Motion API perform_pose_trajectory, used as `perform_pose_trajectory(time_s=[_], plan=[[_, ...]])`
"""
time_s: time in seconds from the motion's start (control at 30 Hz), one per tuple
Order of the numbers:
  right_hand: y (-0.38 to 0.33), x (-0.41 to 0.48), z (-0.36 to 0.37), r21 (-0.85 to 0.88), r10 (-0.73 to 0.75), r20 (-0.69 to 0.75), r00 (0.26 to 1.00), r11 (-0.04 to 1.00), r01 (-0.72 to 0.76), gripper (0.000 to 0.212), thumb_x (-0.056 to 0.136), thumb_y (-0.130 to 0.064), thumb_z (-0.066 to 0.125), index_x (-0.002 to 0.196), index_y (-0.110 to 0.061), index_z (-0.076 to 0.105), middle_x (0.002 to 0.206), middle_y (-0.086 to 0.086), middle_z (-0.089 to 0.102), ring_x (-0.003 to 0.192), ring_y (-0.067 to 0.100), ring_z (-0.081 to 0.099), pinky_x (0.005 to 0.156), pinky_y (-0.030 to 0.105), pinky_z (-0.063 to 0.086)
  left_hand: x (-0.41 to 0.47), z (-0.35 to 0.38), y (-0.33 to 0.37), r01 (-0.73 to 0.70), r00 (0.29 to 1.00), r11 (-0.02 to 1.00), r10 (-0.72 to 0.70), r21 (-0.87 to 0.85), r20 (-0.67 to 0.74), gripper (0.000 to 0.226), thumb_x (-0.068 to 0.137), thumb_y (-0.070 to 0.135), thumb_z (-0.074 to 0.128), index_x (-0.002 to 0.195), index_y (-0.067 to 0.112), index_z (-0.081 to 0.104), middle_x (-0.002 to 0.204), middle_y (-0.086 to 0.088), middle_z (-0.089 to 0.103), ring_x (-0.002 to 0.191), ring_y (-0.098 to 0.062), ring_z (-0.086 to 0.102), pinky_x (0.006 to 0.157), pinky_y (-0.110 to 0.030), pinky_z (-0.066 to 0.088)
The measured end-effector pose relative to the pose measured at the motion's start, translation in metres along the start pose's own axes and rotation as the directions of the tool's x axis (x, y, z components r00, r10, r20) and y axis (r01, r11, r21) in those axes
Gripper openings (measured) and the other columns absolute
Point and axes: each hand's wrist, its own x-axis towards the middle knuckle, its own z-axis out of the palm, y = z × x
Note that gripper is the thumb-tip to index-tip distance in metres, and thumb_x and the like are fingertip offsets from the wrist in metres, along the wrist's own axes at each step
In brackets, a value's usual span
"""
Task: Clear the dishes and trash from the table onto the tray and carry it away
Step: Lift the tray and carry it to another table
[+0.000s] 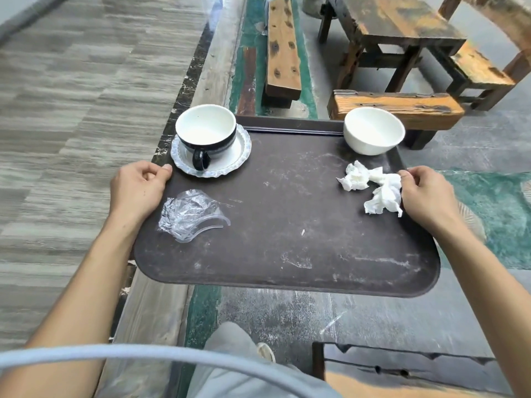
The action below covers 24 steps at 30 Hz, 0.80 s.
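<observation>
A dark brown tray [287, 248] is held up in the air over the floor. My left hand [138, 191] grips its left rim and my right hand [425, 193] grips its right rim. On the tray's far left a black-and-white cup [205, 133] stands on a clear scalloped saucer [238, 156]. A white bowl [373, 130] sits at the far right corner. Crumpled white tissue [373, 188] lies by my right hand, and crushed clear plastic wrap [189, 214] lies near my left wrist.
Rough wooden benches [396, 109] and a wooden table [396, 21] stand ahead to the right on a teal and grey floor. A long plank bench [283, 50] runs ahead. Grey wood flooring [71, 110] lies to the left beyond a stone step. A dark chair back [402, 366] is near my legs.
</observation>
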Motion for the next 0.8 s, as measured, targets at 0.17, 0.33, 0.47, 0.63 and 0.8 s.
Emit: perform_pose_trajectory(time_s=[0.17,0.33,0.47,0.63,0.8], plan=[[0.0,0.053,0.013,0.002,0.015,-0.014,1.0,1.0,-0.015,0.035,0.101,-0.034,0.044,0.11,-0.009,0.066,0.107,0.017,0.07,0.107,0.038,0.058,0.078,0.032,0.033,0.048,0.032,0.015,-0.01,1.0,1.0,0.011,-0.029,0.015,0.032,0.083,0.046,0.066,0.07,0.017,0.068,0.051,0.003,0.049,0.05,-0.014,0.043,0.06,-0.028,0.033],[-0.001,0.109,0.027,-0.015,0.036,-0.025,0.999,0.999,-0.037,0.034,0.1,-0.034,0.044,0.108,-0.01,0.067,0.106,0.017,0.071,0.106,0.039,0.059,0.078,0.034,0.035,0.106,0.068,0.038,-0.037,0.999,0.999,0.038,-0.017,0.036,0.033,0.083,0.047,0.065,0.065,0.019,0.066,0.05,0.001,0.05,0.049,-0.014,0.043,0.057,-0.031,0.033],[-0.01,0.154,0.042,-0.011,0.077,-0.046,0.996,0.997,-0.078,0.034,0.099,-0.035,0.044,0.109,-0.011,0.067,0.107,0.016,0.07,0.107,0.038,0.059,0.078,0.034,0.034,0.16,0.094,0.057,-0.065,0.996,0.998,0.066,-0.004,0.057,0.033,0.085,0.044,0.067,0.064,0.019,0.064,0.051,0.002,0.05,0.049,-0.013,0.043,0.056,-0.026,0.035],[-0.032,0.216,0.062,0.009,0.128,-0.07,0.989,0.992,-0.128,0.034,0.1,-0.035,0.044,0.11,-0.011,0.066,0.112,0.016,0.069,0.11,0.038,0.058,0.079,0.033,0.033,0.243,0.124,0.079,-0.088,0.992,0.996,0.091,-0.033,0.091,0.034,0.084,0.047,0.066,0.067,0.017,0.066,0.051,0.002,0.049,0.05,-0.015,0.043,0.055,-0.03,0.034],[-0.051,0.273,0.079,0.015,0.147,-0.089,0.985,0.989,-0.146,0.034,0.1,-0.035,0.043,0.109,-0.011,0.066,0.113,0.016,0.069,0.111,0.038,0.057,0.08,0.035,0.035,0.316,0.151,0.099,-0.109,0.988,0.993,0.114,-0.048,0.106,0.035,0.082,0.049,0.065,0.065,0.017,0.065,0.051,0.001,0.05,0.049,-0.016,0.042,0.054,-0.029,0.033]])
